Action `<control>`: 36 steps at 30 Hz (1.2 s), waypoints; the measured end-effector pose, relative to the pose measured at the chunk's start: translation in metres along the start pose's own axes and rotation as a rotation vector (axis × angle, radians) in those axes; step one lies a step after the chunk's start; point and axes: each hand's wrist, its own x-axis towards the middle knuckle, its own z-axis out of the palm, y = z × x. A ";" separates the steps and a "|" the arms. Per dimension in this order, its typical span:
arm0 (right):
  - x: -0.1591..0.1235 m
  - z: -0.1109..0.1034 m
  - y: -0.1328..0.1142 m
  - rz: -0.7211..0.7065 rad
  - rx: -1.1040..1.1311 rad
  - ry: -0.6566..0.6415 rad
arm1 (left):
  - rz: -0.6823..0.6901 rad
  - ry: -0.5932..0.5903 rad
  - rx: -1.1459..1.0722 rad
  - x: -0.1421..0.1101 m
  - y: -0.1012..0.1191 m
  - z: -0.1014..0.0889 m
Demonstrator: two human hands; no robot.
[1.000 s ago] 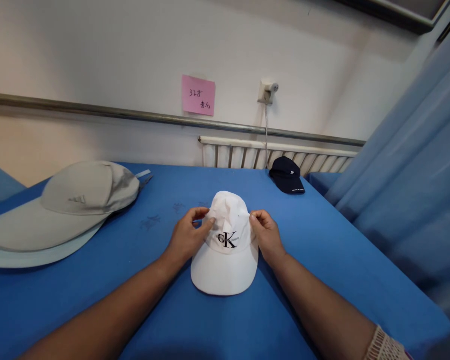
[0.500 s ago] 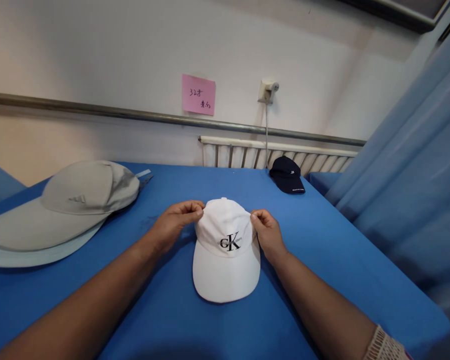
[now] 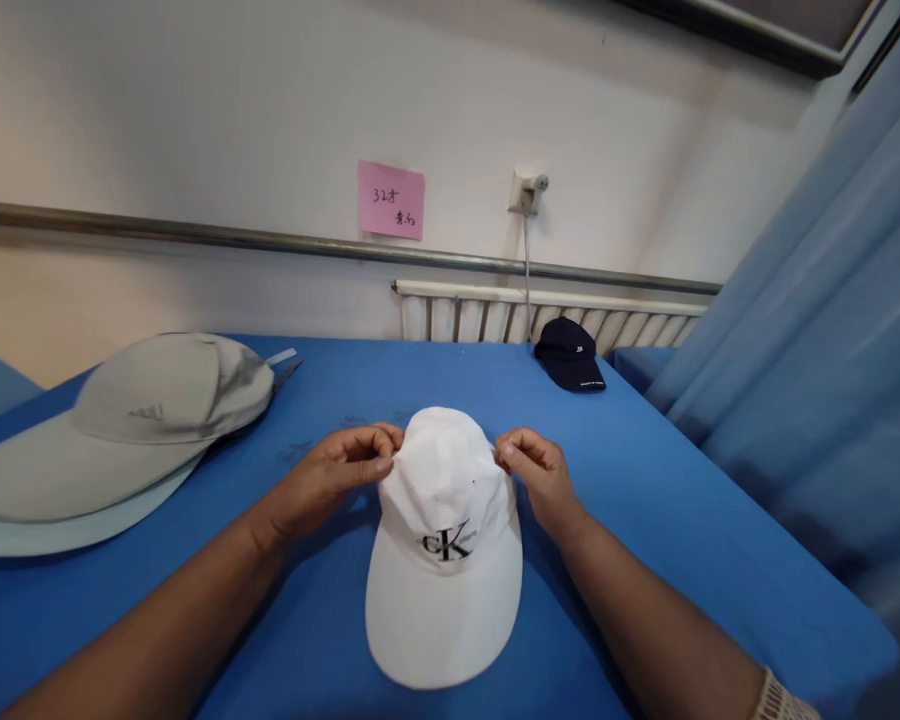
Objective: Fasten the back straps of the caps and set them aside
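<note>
A white baseball cap with black letters on its front is in the middle of the blue-covered table, brim toward me. My left hand pinches the left side of its crown between thumb and fingers. On the opposite side, my right hand grips the crown's edge in the same way. The back of the cap and its inside are hidden from me.
Stacked light caps lie at the left, their brims overlapping. A dark navy cap sits at the far right corner by the radiator. A blue curtain hangs along the right. On the wall is a pink note.
The white cap has come nearer to me and its crown has tipped forward, showing more of its top. Both hands keep hold of its sides, and my view has shifted slightly.
</note>
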 end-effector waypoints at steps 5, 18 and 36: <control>0.003 0.002 0.009 0.008 -0.069 0.047 | -0.036 -0.170 -0.047 -0.001 0.005 -0.012; 0.010 0.002 0.011 -0.216 -0.374 -0.151 | -0.067 -0.052 0.072 0.003 0.002 -0.010; 0.006 0.012 0.006 0.291 -0.108 -0.155 | -0.063 -0.008 0.095 0.005 -0.006 -0.012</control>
